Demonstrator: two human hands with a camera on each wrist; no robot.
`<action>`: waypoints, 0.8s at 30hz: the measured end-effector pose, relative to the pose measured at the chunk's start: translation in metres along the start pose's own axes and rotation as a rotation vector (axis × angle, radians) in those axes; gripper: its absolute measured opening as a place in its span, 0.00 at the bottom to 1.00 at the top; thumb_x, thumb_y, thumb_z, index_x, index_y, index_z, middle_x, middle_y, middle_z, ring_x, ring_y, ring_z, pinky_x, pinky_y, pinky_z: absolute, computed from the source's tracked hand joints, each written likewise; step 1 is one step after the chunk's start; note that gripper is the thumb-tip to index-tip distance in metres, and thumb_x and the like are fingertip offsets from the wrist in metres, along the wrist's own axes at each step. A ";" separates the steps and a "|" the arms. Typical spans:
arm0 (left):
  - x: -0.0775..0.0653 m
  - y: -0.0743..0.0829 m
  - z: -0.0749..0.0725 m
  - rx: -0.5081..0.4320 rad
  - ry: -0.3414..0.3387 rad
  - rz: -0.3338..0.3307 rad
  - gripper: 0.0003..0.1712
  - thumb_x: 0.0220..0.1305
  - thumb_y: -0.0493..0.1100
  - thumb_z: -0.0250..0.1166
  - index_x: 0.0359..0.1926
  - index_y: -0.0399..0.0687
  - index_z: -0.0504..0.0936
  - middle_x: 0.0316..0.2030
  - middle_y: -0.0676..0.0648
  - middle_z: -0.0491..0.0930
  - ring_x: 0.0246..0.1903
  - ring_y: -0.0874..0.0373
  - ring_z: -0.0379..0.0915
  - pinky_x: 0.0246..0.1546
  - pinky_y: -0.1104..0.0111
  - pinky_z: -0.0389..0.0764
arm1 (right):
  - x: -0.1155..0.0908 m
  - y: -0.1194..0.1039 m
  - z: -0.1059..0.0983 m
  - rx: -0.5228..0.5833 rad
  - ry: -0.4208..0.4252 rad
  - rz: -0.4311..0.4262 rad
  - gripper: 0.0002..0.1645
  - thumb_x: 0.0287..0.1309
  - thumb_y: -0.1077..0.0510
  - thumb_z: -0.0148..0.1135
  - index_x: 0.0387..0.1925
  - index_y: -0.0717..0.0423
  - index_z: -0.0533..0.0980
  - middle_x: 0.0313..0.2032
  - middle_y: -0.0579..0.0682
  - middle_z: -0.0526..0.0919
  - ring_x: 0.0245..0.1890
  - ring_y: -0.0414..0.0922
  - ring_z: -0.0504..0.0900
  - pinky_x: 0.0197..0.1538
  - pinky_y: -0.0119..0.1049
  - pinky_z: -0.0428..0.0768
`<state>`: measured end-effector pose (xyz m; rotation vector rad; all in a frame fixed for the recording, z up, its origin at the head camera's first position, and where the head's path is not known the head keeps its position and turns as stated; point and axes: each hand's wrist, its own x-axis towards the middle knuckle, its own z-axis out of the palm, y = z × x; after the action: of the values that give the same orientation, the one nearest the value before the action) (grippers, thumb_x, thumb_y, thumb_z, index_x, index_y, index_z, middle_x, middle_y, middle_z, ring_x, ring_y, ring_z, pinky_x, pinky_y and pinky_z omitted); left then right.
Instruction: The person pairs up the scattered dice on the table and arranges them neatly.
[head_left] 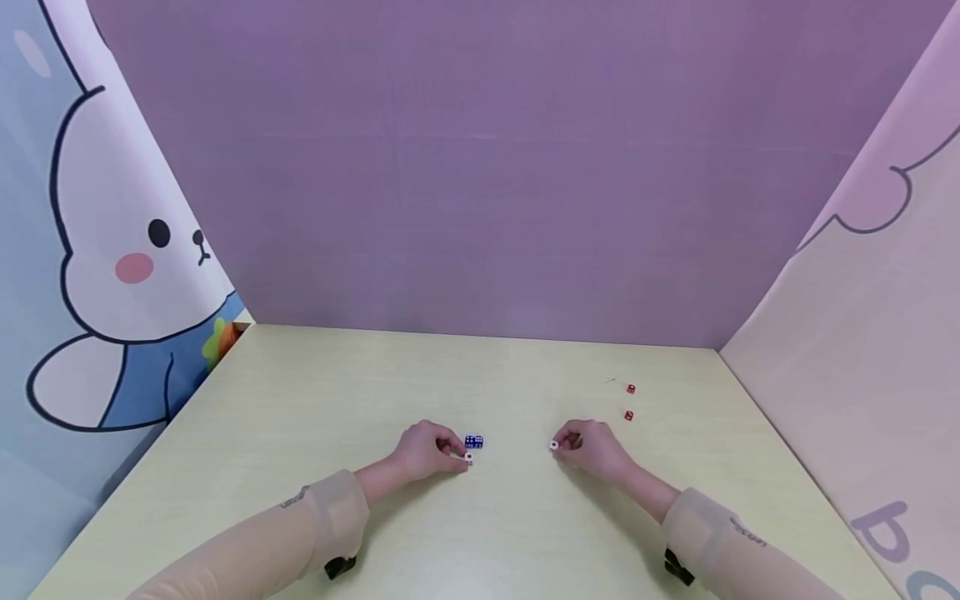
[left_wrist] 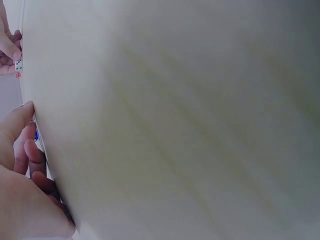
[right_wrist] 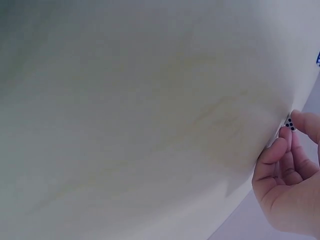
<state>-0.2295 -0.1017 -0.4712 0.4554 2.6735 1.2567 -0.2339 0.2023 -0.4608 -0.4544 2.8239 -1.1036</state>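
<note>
In the head view my left hand [head_left: 429, 451] has thumb and fingers around a small white die [head_left: 468, 457], just in front of two blue dice [head_left: 474, 442] that stand side by side. That white die is hidden by the fingers in the left wrist view, where a bit of blue [left_wrist: 36, 135] shows behind them. Farther right, my right hand [head_left: 596, 448] pinches another white die [head_left: 553, 446] between thumb and fingertips. Black pips show on this die [right_wrist: 290, 124] in the right wrist view, with the remaining fingers curled beneath.
Two red dice [head_left: 630, 402] lie apart on the pale table [head_left: 510, 533], beyond my right hand. A purple panel [head_left: 480, 183] rises at the table's far edge. Printed cloth hangs on both sides, with a cartoon rabbit [head_left: 135, 217] on the left.
</note>
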 end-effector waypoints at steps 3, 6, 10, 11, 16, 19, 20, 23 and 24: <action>0.000 0.000 -0.001 -0.004 0.002 -0.001 0.09 0.44 0.45 0.77 0.28 0.52 0.86 0.20 0.56 0.74 0.23 0.63 0.65 0.29 0.71 0.64 | -0.001 -0.004 0.003 -0.002 -0.020 -0.021 0.07 0.47 0.66 0.68 0.31 0.56 0.80 0.24 0.44 0.78 0.24 0.38 0.74 0.26 0.28 0.75; 0.000 -0.001 -0.001 -0.001 0.004 0.001 0.09 0.44 0.45 0.77 0.28 0.52 0.86 0.20 0.56 0.74 0.22 0.63 0.65 0.29 0.71 0.64 | -0.003 -0.008 0.006 -0.007 -0.033 -0.051 0.08 0.47 0.66 0.68 0.32 0.57 0.80 0.25 0.44 0.79 0.25 0.38 0.74 0.27 0.28 0.75; 0.000 -0.002 -0.001 -0.001 0.004 -0.004 0.09 0.44 0.45 0.77 0.28 0.52 0.86 0.20 0.56 0.74 0.22 0.63 0.65 0.28 0.71 0.64 | -0.003 -0.012 0.011 -0.017 -0.053 -0.083 0.08 0.47 0.66 0.68 0.32 0.56 0.80 0.24 0.44 0.78 0.25 0.37 0.74 0.28 0.27 0.75; 0.000 -0.002 -0.001 -0.002 0.004 -0.005 0.09 0.44 0.45 0.77 0.28 0.52 0.86 0.20 0.56 0.74 0.22 0.63 0.65 0.28 0.71 0.64 | -0.003 -0.013 0.012 -0.016 -0.059 -0.091 0.07 0.47 0.66 0.68 0.31 0.56 0.80 0.24 0.43 0.78 0.25 0.37 0.74 0.28 0.27 0.75; 0.001 -0.002 -0.002 -0.005 0.005 -0.007 0.09 0.44 0.45 0.77 0.27 0.52 0.86 0.20 0.56 0.74 0.23 0.62 0.65 0.28 0.71 0.64 | -0.003 -0.021 0.018 -0.025 -0.077 -0.136 0.07 0.48 0.66 0.68 0.31 0.55 0.80 0.24 0.42 0.78 0.25 0.36 0.73 0.29 0.27 0.75; 0.001 -0.002 -0.002 -0.009 0.002 -0.011 0.09 0.44 0.45 0.77 0.27 0.52 0.86 0.19 0.56 0.74 0.23 0.63 0.65 0.28 0.71 0.64 | -0.003 -0.026 0.022 -0.034 -0.085 -0.146 0.07 0.48 0.66 0.68 0.31 0.55 0.80 0.24 0.42 0.78 0.25 0.35 0.73 0.29 0.27 0.75; 0.002 -0.001 -0.002 -0.011 0.000 -0.010 0.09 0.44 0.45 0.77 0.28 0.52 0.86 0.19 0.56 0.74 0.23 0.63 0.65 0.28 0.71 0.64 | -0.003 -0.028 0.023 -0.034 -0.092 -0.149 0.07 0.48 0.66 0.68 0.31 0.55 0.80 0.24 0.41 0.78 0.25 0.35 0.73 0.29 0.27 0.75; 0.001 0.000 -0.002 -0.016 -0.003 -0.011 0.09 0.44 0.45 0.77 0.28 0.51 0.86 0.20 0.56 0.74 0.23 0.62 0.65 0.29 0.71 0.64 | -0.004 -0.035 0.027 -0.026 -0.111 -0.155 0.07 0.48 0.66 0.68 0.32 0.55 0.80 0.24 0.42 0.78 0.25 0.35 0.73 0.30 0.27 0.75; 0.001 0.000 -0.002 -0.019 -0.004 -0.010 0.09 0.44 0.45 0.77 0.28 0.51 0.86 0.20 0.56 0.74 0.23 0.62 0.65 0.29 0.71 0.64 | -0.005 -0.037 0.029 -0.025 -0.119 -0.158 0.07 0.48 0.66 0.68 0.32 0.55 0.80 0.24 0.41 0.78 0.25 0.35 0.73 0.30 0.27 0.75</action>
<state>-0.2311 -0.1029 -0.4702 0.4407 2.6553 1.2759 -0.2150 0.1589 -0.4571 -0.7314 2.7401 -1.0302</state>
